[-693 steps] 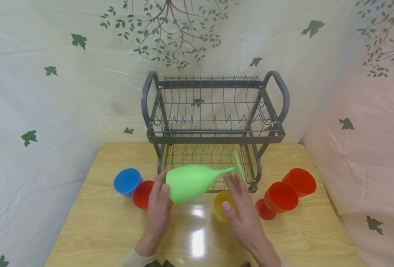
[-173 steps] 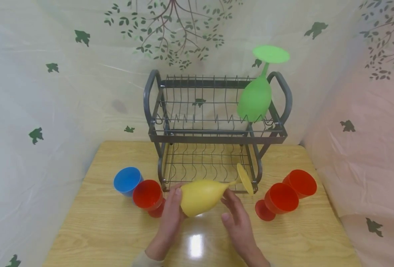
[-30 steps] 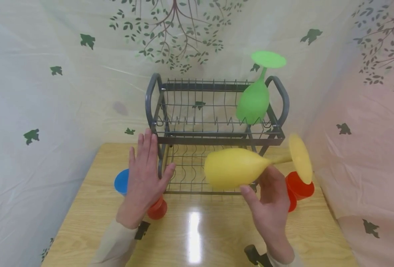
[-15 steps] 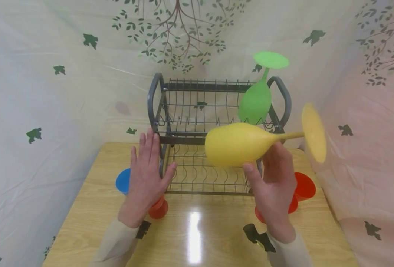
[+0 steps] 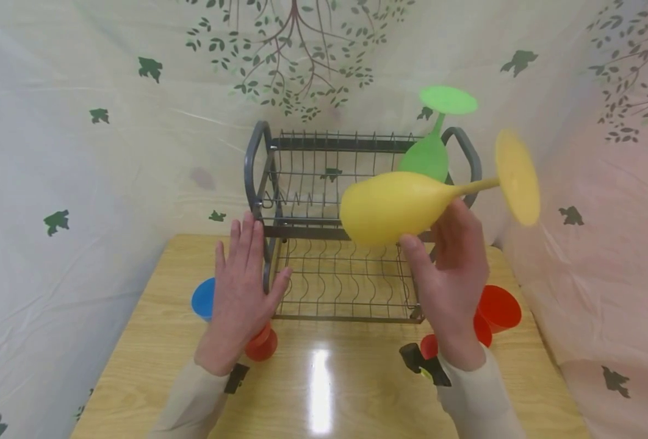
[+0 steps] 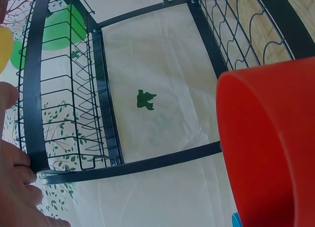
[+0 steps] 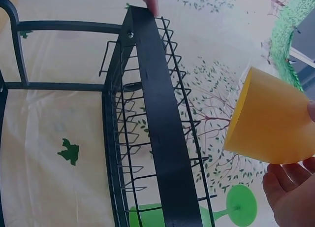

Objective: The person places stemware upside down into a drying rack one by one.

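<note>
My right hand (image 5: pixel 456 280) holds a yellow plastic wine glass (image 5: pixel 392 207) on its side, thumb and fingers around the bowl near the stem. Its mouth points left and its foot right, in front of the rack's upper tier in the head view. In the right wrist view the wine glass (image 7: pixel 270 118) appears apart from the rack's front bar. My left hand (image 5: pixel 238 292), fingers straight, rests at the left front corner of the two-tier dark dish rack (image 5: pixel 307 231). A green wine glass (image 5: pixel 425 160) stands upside down on the upper tier's right end, partly hidden by the yellow one.
A blue cup (image 5: pixel 202 299) and a red goblet (image 5: pixel 261 346) stand left on the wooden table (image 5: pixel 368 390), partly behind my left hand. More red goblets (image 5: pixel 500 308) stand at the right, partly behind my right arm. A patterned sheet backs the rack.
Earlier the green wine glass was in my hands; now it is on the rack. The yellow one has left the table and keeps rising in my right hand. My left hand has moved to the rack.
</note>
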A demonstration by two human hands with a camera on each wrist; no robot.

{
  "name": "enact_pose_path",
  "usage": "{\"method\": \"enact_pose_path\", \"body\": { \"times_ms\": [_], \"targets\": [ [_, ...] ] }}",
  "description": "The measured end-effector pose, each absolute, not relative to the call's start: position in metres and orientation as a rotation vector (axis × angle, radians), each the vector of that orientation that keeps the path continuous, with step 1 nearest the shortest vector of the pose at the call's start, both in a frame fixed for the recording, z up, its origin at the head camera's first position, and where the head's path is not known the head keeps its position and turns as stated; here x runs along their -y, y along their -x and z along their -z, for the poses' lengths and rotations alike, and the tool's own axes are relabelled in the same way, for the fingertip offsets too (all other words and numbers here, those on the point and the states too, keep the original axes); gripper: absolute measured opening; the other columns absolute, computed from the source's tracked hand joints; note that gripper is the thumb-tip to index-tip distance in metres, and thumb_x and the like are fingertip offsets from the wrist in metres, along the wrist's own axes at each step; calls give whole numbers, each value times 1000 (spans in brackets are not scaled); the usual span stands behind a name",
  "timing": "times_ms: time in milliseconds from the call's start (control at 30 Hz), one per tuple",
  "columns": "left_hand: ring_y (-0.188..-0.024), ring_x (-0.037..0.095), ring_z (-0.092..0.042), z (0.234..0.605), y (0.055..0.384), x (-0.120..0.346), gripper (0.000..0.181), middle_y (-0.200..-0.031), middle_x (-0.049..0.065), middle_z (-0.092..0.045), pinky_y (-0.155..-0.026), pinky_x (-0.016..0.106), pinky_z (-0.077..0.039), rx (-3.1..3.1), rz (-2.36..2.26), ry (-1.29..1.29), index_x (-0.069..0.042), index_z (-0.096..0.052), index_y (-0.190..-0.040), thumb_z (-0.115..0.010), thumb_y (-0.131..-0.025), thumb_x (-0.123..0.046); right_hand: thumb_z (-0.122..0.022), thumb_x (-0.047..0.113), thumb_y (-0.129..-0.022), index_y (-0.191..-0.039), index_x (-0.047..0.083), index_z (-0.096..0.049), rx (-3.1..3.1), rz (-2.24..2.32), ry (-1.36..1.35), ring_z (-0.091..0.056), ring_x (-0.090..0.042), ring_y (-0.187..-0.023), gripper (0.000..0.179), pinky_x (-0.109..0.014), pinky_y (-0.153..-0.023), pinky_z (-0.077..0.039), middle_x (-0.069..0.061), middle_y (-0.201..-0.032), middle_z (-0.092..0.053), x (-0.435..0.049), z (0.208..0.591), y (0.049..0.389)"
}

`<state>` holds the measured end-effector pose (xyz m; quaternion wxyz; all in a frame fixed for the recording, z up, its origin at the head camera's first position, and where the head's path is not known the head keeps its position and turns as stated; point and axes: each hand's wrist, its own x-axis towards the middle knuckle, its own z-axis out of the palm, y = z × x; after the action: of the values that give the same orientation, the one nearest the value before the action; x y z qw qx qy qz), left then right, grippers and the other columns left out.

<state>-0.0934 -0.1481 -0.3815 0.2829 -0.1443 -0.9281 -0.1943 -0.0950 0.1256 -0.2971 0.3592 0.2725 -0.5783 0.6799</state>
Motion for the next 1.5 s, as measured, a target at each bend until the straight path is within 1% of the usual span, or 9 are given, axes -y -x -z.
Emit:
{"method": "enact_pose_path", "body": {
  "times_ms": [100, 300, 467, 600, 767, 933, 1200, 1333, 1500],
  "targets": [
    [-160, 30, -2, 382, 94, 147, 86, -173, 14, -10, -123, 67, -8, 2471, 516, 391, -2, -15, -165, -23, -106, -64, -77, 7, -92, -143, -9, -50, 1518, -1730, -692, -56, -39, -131, 59, -47, -115, -42, -24, -140, -59, -124, 288, 97],
    [-160, 31, -3, 382, 94, 147, 86, -174, 12, -8, -123, 67, -8, 2449, 520, 399, -1, -17, -164, -24, -106, -64, -75, 8, -94, -142, -10, -51, 1579, -1650, -683, -57, -37, -130, 56, -50, -117, -40, -20, -138, -61, -119, 267, 102],
    [-159, 33, -5, 383, 94, 147, 85, -173, 16, -12, -122, 68, -8, 2431, 525, 402, 0, -18, -164, -25, -107, -62, -72, -1, -92, -142, -8, -52, 1664, -1564, -663, -58, -34, -129, 54, -48, -116, -42, -15, -138, -62, -121, 261, 116],
    [-159, 33, -5, 383, 94, 147, 86, -172, 16, -13, -122, 68, -9, 2434, 525, 396, 0, -17, -164, -24, -106, -63, -72, -12, -88, -144, -2, -53, 1724, -1522, -631, -58, -28, -132, 60, -45, -115, -44, -9, -138, -61, -126, 263, 132],
    [-160, 31, -6, 383, 93, 147, 86, -172, 15, -14, -123, 68, -10, 2442, 533, 386, -1, -19, -164, -24, -106, -64, -73, -14, -86, -145, 0, -53, 1752, -1509, -620, -57, -25, -133, 63, -43, -114, -44, -9, -140, -60, -130, 263, 148],
    [-159, 32, -6, 383, 94, 145, 86, -173, 14, -12, -123, 68, -10, 2432, 546, 389, 0, -20, -163, -26, -106, -63, -75, -9, -87, -145, 0, -52, 1796, -1519, -591, -56, -22, -135, 63, -39, -116, -43, -9, -143, -58, -133, 262, 158],
    [-159, 32, -7, 384, 94, 145, 83, -174, 11, -9, -123, 67, -9, 2420, 538, 384, -1, -19, -164, -29, -107, -60, -77, 10, -93, -150, 3, -47, 1984, -1513, -495, -51, -14, -139, 65, -30, -117, -39, -5, -149, -54, -135, 258, 169],
    [-159, 32, -7, 384, 94, 145, 83, -173, 12, -10, -122, 68, -9, 2415, 537, 386, -1, -19, -164, -30, -107, -60, -78, 14, -94, -151, 4, -45, 2079, -1508, -445, -51, -15, -140, 67, -26, -116, -39, -6, -153, -51, -135, 257, 175],
    [-159, 32, -7, 384, 94, 145, 83, -172, 16, -15, -122, 68, -10, 2418, 537, 385, -1, -19, -164, -28, -107, -61, -78, 14, -94, -152, 3, -44, 2147, -1471, -421, -51, -18, -141, 68, -26, -115, -41, -8, -155, -48, -136, 258, 182]
  ]
}}
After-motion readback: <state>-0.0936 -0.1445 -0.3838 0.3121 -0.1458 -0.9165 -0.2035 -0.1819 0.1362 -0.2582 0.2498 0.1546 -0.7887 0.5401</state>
